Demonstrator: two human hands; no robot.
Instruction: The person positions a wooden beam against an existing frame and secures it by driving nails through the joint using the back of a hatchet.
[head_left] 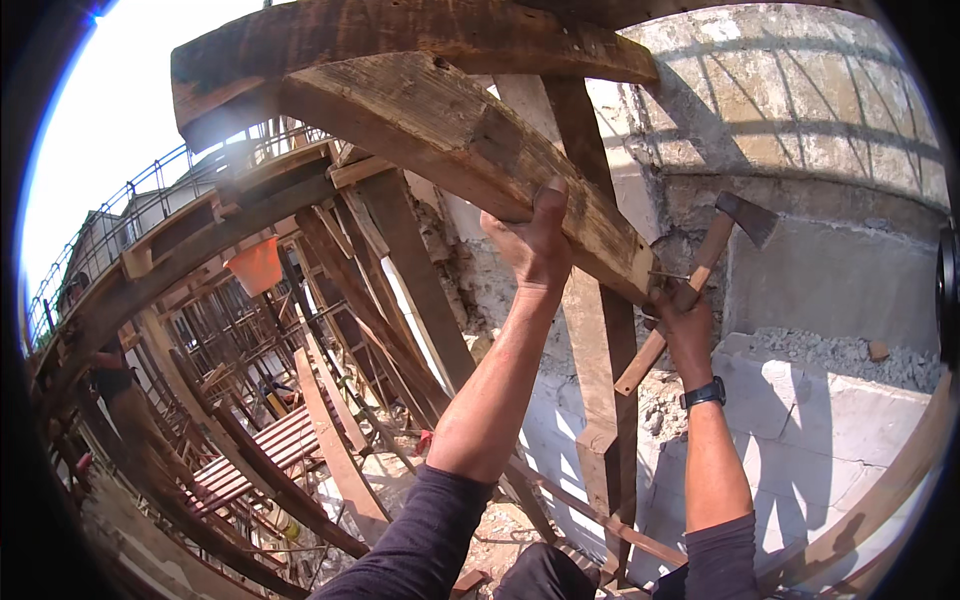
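Note:
My left hand (530, 235) is raised and wrapped round the lower edge of a thick, rough wooden beam (480, 150). The beam slants from the upper left down to the right, beneath a darker timber (400, 35). Close to the beam's lower right end, my right hand (685, 325) is closed round the wooden handle of a hatchet (715, 245). The hatchet's dark metal head points up and to the right. A thin nail (670, 275) juts from the beam's end beside my right fingers; whether they touch it, I cannot tell.
An upright wooden post (598, 360) stands behind the beam, near a block wall (830, 290) with rubble on a ledge. An orange bucket (257, 265) hangs at the left among many timber props. Loose planks (335, 440) lean lower down, and rebar (150, 180) lines the upper left.

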